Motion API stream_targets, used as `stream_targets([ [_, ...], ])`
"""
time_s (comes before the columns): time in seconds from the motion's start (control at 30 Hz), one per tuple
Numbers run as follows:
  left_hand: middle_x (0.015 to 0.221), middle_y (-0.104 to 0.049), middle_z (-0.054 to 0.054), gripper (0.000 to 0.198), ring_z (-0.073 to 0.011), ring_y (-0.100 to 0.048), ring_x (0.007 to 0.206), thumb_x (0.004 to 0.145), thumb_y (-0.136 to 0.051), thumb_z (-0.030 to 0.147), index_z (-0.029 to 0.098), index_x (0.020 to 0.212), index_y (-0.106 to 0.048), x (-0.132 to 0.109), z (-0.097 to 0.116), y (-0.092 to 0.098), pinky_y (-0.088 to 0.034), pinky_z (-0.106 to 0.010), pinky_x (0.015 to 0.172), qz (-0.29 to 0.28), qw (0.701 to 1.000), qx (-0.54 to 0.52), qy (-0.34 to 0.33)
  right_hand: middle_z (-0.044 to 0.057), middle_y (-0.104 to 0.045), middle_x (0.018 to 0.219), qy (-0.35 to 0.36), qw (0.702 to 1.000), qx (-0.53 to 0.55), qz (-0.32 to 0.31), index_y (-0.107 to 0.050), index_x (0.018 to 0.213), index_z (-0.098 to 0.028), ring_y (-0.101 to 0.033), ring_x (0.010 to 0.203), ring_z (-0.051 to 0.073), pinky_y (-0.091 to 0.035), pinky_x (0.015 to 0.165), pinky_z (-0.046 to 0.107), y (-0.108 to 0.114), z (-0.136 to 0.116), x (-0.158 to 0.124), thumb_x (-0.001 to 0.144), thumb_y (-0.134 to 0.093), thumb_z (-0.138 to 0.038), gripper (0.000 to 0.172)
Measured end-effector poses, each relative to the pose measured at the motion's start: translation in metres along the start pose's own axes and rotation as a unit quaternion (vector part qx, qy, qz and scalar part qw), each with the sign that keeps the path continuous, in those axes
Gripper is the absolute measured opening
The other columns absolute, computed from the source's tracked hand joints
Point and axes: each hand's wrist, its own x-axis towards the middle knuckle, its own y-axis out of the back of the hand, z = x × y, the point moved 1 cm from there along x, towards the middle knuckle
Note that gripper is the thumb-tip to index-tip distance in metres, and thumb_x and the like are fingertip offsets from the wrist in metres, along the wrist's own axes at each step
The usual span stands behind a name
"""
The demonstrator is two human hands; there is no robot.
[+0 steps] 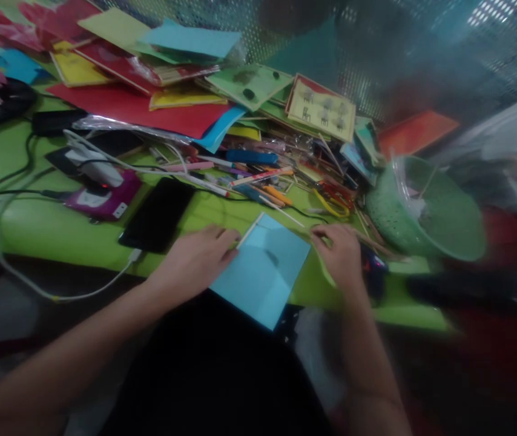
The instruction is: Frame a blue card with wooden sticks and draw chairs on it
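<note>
A light blue sheet of paper (265, 272) lies tilted at the table's front edge, its lower corner reaching over my lap. A thin pale stick (248, 235) runs along its upper left edge. My left hand (204, 257) has its fingers curled over that side, gripping the paper beside the stick. To the right of the sheet, my right hand (338, 248) is closed in a pinch, apart from the paper. What its fingertips hold, if anything, is too blurred to make out. Another thin white stick (282, 212) points toward those fingertips.
A black phone (158, 213) with a charging cable and a purple power socket (104, 197) sit on the left. Yellow-handled scissors (333, 200), pens and sticks clutter the middle. Coloured cards (322, 108) pile up behind; a green basket (426, 212) stands right.
</note>
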Motion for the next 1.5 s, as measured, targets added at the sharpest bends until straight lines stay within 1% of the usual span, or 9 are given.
stream_targets([
  [0.13, 0.152, -0.066, -0.010, 0.039, -0.0288, -0.059, 0.142, 0.109, -0.047, 0.030, 0.023, 0.142, -0.065, 0.027, -0.003, -0.011, -0.045, -0.046, 0.115, 0.075, 0.988, -0.037, -0.130, 0.006, -0.082, 0.098, -0.005, 1.000, 0.001, -0.010, -0.079, 0.101, -0.024, -0.068, 0.089, 0.025, -0.049, 0.082, 0.039, 0.001, 0.003, -0.019, 0.104, -0.064, -0.034, 0.019],
  [0.23, 0.160, -0.060, -0.007, 0.042, -0.0267, -0.052, 0.150, 0.110, -0.045, 0.031, 0.025, 0.148, -0.063, 0.039, -0.007, -0.024, -0.037, -0.046, 0.122, 0.063, 0.981, -0.034, -0.179, 0.006, -0.081, 0.097, -0.013, 1.000, -0.010, -0.007, -0.080, 0.103, -0.023, -0.067, 0.088, 0.025, -0.049, 0.082, 0.038, 0.002, 0.006, -0.029, 0.104, -0.064, -0.034, 0.019],
  [0.47, 0.158, -0.061, -0.008, 0.046, -0.0291, -0.057, 0.146, 0.110, -0.045, 0.035, 0.023, 0.152, -0.061, 0.029, -0.014, -0.030, -0.040, -0.049, 0.119, 0.072, 0.986, -0.022, -0.152, 0.007, -0.082, 0.096, -0.019, 0.999, -0.017, -0.032, -0.081, 0.101, -0.022, -0.066, 0.089, 0.026, -0.048, 0.083, 0.040, 0.005, 0.009, -0.032, 0.103, -0.064, -0.031, 0.019],
  [0.63, 0.161, -0.059, -0.006, 0.044, -0.0301, -0.054, 0.148, 0.110, -0.047, 0.037, 0.027, 0.150, -0.062, 0.023, -0.018, -0.026, -0.041, -0.050, 0.119, 0.089, 0.985, -0.059, -0.138, 0.006, -0.080, 0.092, -0.106, 0.990, 0.089, -0.015, -0.079, 0.096, -0.024, -0.068, 0.085, 0.025, -0.050, 0.082, 0.041, 0.005, -0.001, -0.024, 0.097, -0.070, -0.034, 0.014],
  [0.8, 0.143, -0.073, -0.008, 0.040, -0.0295, -0.065, 0.134, 0.110, -0.050, 0.041, 0.021, 0.140, -0.067, 0.039, -0.005, -0.013, -0.047, -0.047, 0.113, 0.123, 0.967, -0.157, -0.161, 0.001, -0.078, 0.084, -0.248, 0.885, 0.394, 0.001, -0.070, 0.090, -0.025, -0.072, 0.078, 0.022, -0.056, 0.074, 0.036, -0.002, -0.031, -0.004, 0.084, -0.083, -0.039, 0.021],
  [0.97, 0.111, -0.082, -0.005, 0.024, -0.0238, -0.074, 0.104, 0.104, -0.061, 0.039, 0.023, 0.113, -0.076, 0.061, 0.018, -0.003, -0.053, -0.037, 0.091, 0.104, 0.947, -0.257, -0.161, 0.001, -0.081, 0.090, -0.225, 0.823, 0.521, 0.002, -0.070, 0.091, -0.026, -0.073, 0.080, 0.019, -0.059, 0.078, 0.035, -0.018, -0.061, 0.015, 0.082, -0.084, -0.036, 0.020],
  [1.13, 0.096, -0.081, 0.000, 0.011, -0.0185, -0.073, 0.090, 0.098, -0.065, 0.027, 0.024, 0.097, -0.076, 0.069, 0.019, -0.001, -0.050, -0.030, 0.081, 0.095, 0.950, -0.250, -0.158, 0.002, -0.078, 0.092, -0.200, 0.848, 0.490, 0.017, -0.073, 0.091, -0.026, -0.071, 0.085, 0.020, -0.059, 0.076, 0.033, -0.021, -0.061, 0.015, 0.083, -0.085, -0.037, 0.018],
  [1.33, 0.097, -0.078, -0.008, 0.014, -0.0313, -0.069, 0.105, 0.097, -0.061, 0.025, 0.020, 0.092, -0.073, 0.074, -0.001, 0.005, -0.047, -0.044, 0.095, 0.124, 0.970, -0.162, -0.128, 0.010, -0.063, 0.147, -0.151, 0.935, 0.245, 0.204, -0.049, 0.156, -0.034, -0.070, 0.116, 0.026, -0.058, 0.094, 0.045, 0.026, -0.021, 0.004, 0.097, -0.070, -0.040, 0.062],
  [1.5, 0.096, -0.077, -0.007, 0.018, -0.0288, -0.068, 0.104, 0.100, -0.057, 0.025, 0.023, 0.089, -0.071, 0.077, -0.002, 0.005, -0.047, -0.043, 0.096, 0.142, 0.978, -0.072, -0.132, 0.007, -0.079, 0.115, -0.042, 0.994, 0.046, 0.089, -0.081, 0.112, -0.030, -0.070, 0.113, 0.029, -0.049, 0.105, 0.052, 0.043, -0.019, -0.003, 0.099, -0.072, -0.034, 0.017],
])
